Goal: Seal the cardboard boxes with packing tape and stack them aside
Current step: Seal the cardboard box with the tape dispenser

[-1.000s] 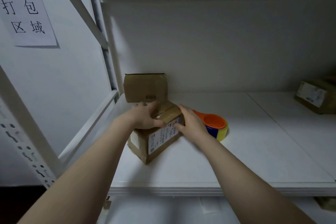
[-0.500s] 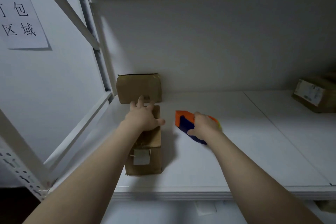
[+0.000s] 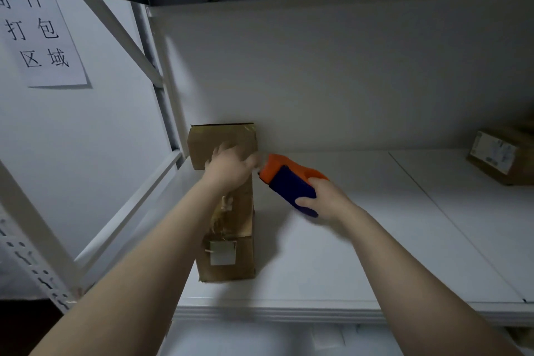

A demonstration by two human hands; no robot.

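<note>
A long cardboard box (image 3: 231,228) with a white label on its near end lies lengthwise on the white shelf (image 3: 346,254). My left hand (image 3: 229,166) rests on its far end, fingers over the top edge. My right hand (image 3: 325,199) grips an orange and blue tape dispenser (image 3: 286,179), lifted off the shelf, its orange nose close to my left thumb at the box's far right corner. A second cardboard box (image 3: 224,139) stands against the back wall just behind the first.
Another labelled cardboard box (image 3: 502,157) sits at the far right of the shelf. A slanted white rack brace (image 3: 127,211) and upright bound the left side. A paper sign (image 3: 40,35) hangs on the left wall. The back wall (image 3: 346,81) is close behind.
My right hand has picked the tape dispenser up and brought it left to the box's far end. My left hand slid farther along the box. Earlier the box was turned lengthwise.
</note>
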